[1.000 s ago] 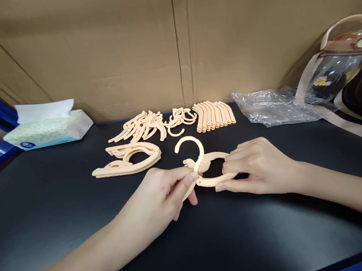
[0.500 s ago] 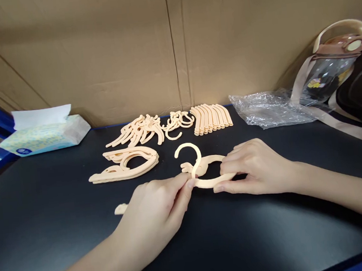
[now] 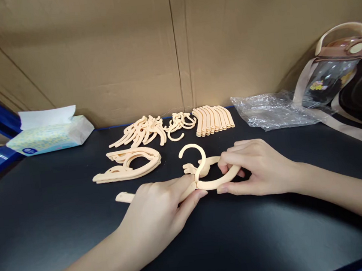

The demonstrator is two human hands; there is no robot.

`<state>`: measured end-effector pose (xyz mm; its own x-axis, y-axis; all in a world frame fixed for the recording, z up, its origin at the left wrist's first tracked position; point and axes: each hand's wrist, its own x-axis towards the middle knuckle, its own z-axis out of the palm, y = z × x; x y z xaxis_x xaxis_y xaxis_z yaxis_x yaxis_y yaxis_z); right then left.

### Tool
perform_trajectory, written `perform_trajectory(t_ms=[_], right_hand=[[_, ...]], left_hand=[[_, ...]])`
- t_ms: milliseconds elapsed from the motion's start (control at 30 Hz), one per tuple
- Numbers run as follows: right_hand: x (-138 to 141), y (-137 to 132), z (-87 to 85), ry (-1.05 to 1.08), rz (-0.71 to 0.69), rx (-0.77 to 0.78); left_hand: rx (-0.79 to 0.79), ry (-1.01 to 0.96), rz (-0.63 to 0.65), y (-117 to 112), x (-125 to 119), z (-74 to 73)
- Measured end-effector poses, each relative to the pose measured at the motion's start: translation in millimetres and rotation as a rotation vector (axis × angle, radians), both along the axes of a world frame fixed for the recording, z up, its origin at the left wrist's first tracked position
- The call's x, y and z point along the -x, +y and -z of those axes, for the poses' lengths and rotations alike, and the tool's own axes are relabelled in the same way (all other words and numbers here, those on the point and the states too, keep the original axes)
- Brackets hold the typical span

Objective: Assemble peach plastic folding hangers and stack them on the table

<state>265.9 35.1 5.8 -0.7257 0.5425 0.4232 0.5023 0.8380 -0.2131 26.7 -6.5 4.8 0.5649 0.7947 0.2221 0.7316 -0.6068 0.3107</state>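
Observation:
A cream plastic folding hanger is between my hands, its curved hook standing up at the joint. My left hand is closed round the left arm just beside the hook; the end of that arm sticks out left of the knuckles. My right hand pinches the curved right arm, thumb below and fingers above. Behind the hook lies another cream piece with a small paw-like end, partly covered by my right fingers. To the left rest stacked folded hangers.
Along the cardboard wall lie a pile of curved cream pieces, several loose hooks and a row of hanger arms. A tissue pack stands left. Crumpled clear plastic and a strapped water bottle are at right.
My left fingers have shifted along the left arm, so its joint with the hook and right arm shows more. My right grip has moved slightly on the right arm. The view has shifted a little.

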Motion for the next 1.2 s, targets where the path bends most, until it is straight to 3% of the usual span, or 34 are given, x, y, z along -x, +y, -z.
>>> perform_trajectory(t_ms=[333,500,667,933,1200], right_hand=[[0.2,2.6,-3.6,0.054,-0.066,-0.084],[0.6,0.7,-3.1,0.069,-0.037,-0.231],[0.9,-1.6,-2.6,0.061,-0.01,-0.273],[2.8,0.0,0.2,0.107,-0.027,-0.095],[1.3,-1.5,1.1,0.11,-0.016,-0.07]], left_hand=[[-0.077,0.021,0.025,0.5,1.5,2.2],[-0.069,0.006,0.02,-0.7,0.0,0.9],[-0.053,0.002,-0.005,-1.0,0.2,0.8],[-0.05,0.006,0.004,-2.0,1.9,2.1],[-0.058,-0.004,0.017,-1.5,-0.7,1.4]])
